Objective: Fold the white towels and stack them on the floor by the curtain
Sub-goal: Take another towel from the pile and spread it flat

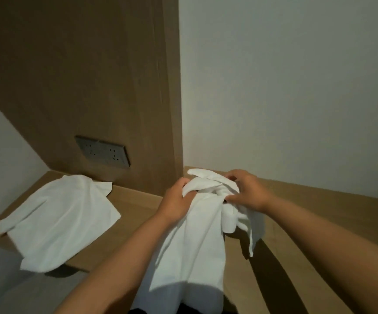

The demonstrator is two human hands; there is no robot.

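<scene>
Left hand grip: the left hand [179, 200] is clutching the bunched top of a white towel [197, 241], fingers curled into the cloth.
Right hand grip: the right hand [244, 189] is pinching the same bunch from the other side.
Towel's lie: it is hanging from both grips, long axis running down toward the person, over the wooden desk [308, 223].
Nearer hand: both equally close.
Second towel [59, 220]: lying loosely spread, well apart to the left.

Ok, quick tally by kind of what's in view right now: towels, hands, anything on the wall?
White towels: 2, held towel and loose towel lying on the wooden ledge
Hands: 2, left hand and right hand, both in a grip on the held towel
Socket panels: 1
Total: 5
</scene>
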